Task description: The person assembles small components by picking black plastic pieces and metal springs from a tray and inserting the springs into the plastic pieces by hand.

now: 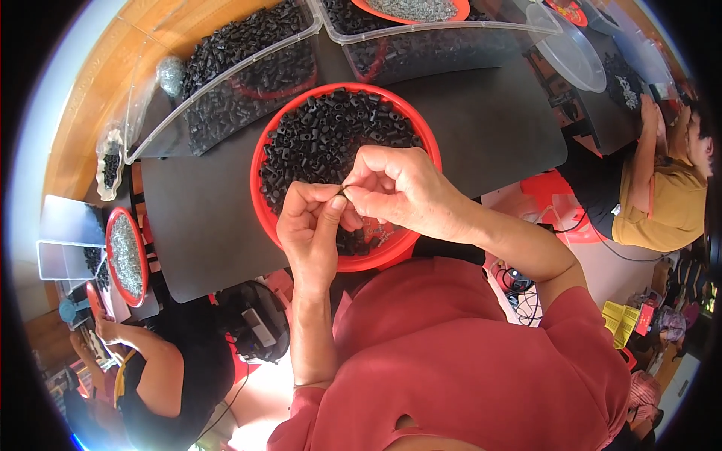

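Note:
Both my hands meet above a round red basin (262,197) heaped with small black tube-shaped parts (323,128). My left hand (310,225) pinches a tiny dark piece (342,192) between thumb and forefinger. From the other side my right hand (398,188) closes its thumb and forefinger at the same spot, the fingertips of both hands nearly touching. Most of the piece is hidden by the fingers, so its kind cannot be made out. Under my hands, a patch of the basin's floor shows with a few loose bits.
The basin stands at the near edge of a dark table (203,225). Behind it are a clear bin (226,90) of black parts and another bin (429,56) with a red dish (414,9) of silvery pieces. Co-workers sit at left (162,368) and right (654,195). A red tray (111,259) holds silvery pieces.

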Demonstrator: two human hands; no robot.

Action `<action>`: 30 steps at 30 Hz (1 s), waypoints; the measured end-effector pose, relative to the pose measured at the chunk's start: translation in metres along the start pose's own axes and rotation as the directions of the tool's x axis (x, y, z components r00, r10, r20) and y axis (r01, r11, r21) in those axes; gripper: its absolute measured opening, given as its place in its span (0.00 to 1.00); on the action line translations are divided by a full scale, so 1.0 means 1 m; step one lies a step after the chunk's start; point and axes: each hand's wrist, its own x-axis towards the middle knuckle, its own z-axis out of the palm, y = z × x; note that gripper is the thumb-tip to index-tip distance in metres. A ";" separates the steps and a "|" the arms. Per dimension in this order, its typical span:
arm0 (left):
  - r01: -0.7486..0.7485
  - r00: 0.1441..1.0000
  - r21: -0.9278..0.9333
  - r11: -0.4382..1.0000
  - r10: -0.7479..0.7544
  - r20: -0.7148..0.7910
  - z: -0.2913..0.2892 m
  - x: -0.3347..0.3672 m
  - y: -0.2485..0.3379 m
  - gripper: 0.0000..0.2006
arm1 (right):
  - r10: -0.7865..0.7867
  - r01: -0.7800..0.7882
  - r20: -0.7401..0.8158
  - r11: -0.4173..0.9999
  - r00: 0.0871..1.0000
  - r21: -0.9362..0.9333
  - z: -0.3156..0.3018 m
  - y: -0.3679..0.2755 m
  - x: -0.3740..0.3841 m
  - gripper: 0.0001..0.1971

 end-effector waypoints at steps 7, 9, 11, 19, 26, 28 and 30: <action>0.024 0.997 0.025 0.999 -0.026 0.076 0.003 -0.003 0.000 0.02 | 0.182 -0.186 0.201 0.983 0.963 0.004 -0.037 -0.010 0.012 0.07; 0.013 0.991 0.024 1.000 -0.016 0.135 0.000 -0.001 0.001 0.03 | 0.211 -0.229 0.244 0.972 0.947 0.048 -0.038 -0.007 0.013 0.07; 0.027 0.990 0.012 1.000 -0.028 0.139 -0.002 -0.002 0.001 0.03 | 0.212 -0.232 0.226 0.971 0.951 0.064 -0.034 -0.003 0.011 0.06; 0.011 0.999 -0.052 0.999 -0.009 0.048 -0.002 0.000 -0.001 0.02 | 0.123 -0.136 0.085 0.977 0.989 0.162 -0.015 0.004 0.001 0.06; 0.025 1.000 -0.120 0.992 -0.026 0.000 -0.002 0.002 -0.004 0.02 | 0.019 -0.025 0.081 0.998 0.997 0.066 -0.016 0.000 0.005 0.07; 0.039 0.999 -0.143 0.989 -0.036 0.026 -0.004 0.003 -0.004 0.02 | 0.015 -0.017 0.053 0.999 0.998 0.043 -0.016 0.000 0.005 0.06; 0.055 0.997 -0.164 0.985 -0.045 0.063 -0.005 0.004 -0.004 0.02 | -0.038 0.038 0.006 0.999 0.999 0.003 -0.016 0.001 0.003 0.06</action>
